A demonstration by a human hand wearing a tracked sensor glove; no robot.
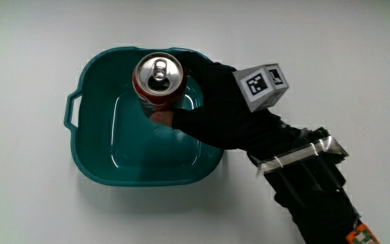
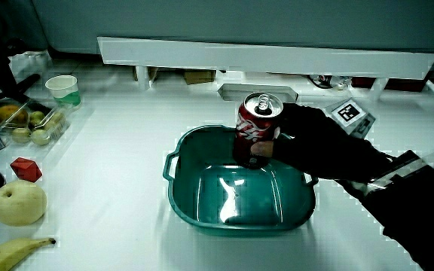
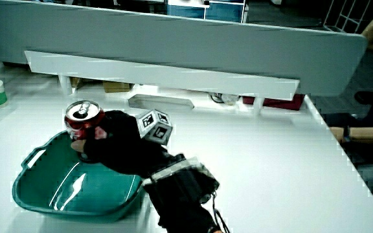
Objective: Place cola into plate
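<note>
The hand [image 1: 219,112] was seen gloved in black, its fingers [image 1: 188,122] curled in a closed grasp. The patterned cube [image 1: 263,86] was carried on its back, above the knuckles. The forearm [image 1: 317,193] was extended away from the fingers, toward the person.

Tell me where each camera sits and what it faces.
Main view: overhead, looking straight down on the teal plate, cola can and gloved hand.
A side view: looks forward and down toward the low partition; fruit beside the plate.
A side view: same direction; forearm nearest.
All share can, plate, hand.
</note>
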